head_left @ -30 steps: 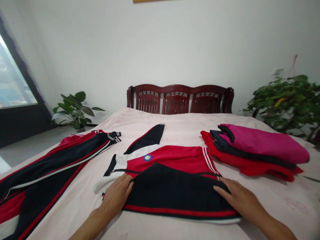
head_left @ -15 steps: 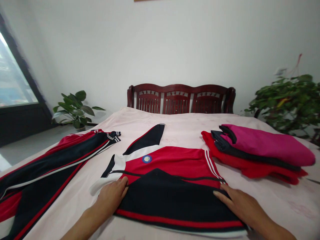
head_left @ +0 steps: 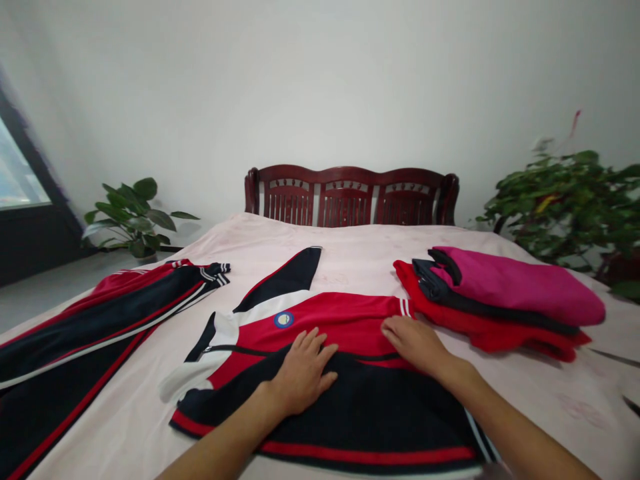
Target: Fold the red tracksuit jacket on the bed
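A red, navy and white zip-up jacket [head_left: 320, 313] lies on the bed, its collar to the left and its striped hem to the right. One dark sleeve is laid across the front; the other stretches away toward the headboard. My left hand [head_left: 305, 373] rests on the navy sleeve near the zip, palm down with fingers spread. Near the hem, my right hand [head_left: 423, 347] lies on the red front, fingers extended and close together, not visibly gripping the cloth. A round blue badge sits on the chest.
Navy and red track pants [head_left: 125, 320] lie at the left on the pale pink bedsheet [head_left: 360, 253]. Folded magenta, dark and red clothes [head_left: 515, 287] are stacked at the right. A dark red wooden headboard [head_left: 345, 193] stands behind, with leafy plants [head_left: 135, 213] at both sides.
My left hand has moved right from the collar to the middle of the jacket. My right hand has moved up and left along the hem. The folded sleeve now reaches further left.
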A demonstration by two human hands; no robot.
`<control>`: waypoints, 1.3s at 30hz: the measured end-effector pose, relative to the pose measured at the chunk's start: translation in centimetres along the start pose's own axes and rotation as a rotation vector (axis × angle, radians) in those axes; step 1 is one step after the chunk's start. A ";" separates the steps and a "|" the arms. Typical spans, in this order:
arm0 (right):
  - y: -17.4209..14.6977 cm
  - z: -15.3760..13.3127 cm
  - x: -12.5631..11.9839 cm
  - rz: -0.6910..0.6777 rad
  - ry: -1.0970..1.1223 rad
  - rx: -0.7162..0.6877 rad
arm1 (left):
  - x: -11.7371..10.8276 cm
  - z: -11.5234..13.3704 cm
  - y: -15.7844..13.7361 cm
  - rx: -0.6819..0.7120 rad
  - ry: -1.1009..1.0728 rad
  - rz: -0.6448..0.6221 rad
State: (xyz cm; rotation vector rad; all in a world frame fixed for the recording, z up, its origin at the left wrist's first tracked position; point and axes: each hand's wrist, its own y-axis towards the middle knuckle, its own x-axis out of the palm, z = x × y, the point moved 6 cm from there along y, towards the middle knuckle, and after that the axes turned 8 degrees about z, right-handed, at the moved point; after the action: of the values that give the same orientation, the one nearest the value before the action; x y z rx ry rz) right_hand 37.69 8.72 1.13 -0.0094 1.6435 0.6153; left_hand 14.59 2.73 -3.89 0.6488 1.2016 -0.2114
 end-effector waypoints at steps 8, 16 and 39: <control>10.7 -3.4 6.3 -0.107 0.018 0.134 | 2.3 -0.8 -0.5 -0.043 -0.033 -0.031; 14.9 -3.1 10.9 -0.165 0.023 0.232 | 2.2 -0.8 -0.4 -0.066 -0.060 -0.076; 4.9 2.4 10.7 -0.285 -0.138 0.301 | 2.2 -0.9 -0.3 -0.119 -0.141 -0.099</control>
State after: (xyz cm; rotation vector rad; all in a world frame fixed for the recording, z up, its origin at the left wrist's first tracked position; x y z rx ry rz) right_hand 36.27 17.47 -6.93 0.0178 1.5502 0.1453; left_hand 14.55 3.34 -6.18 0.4634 1.1022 -0.2630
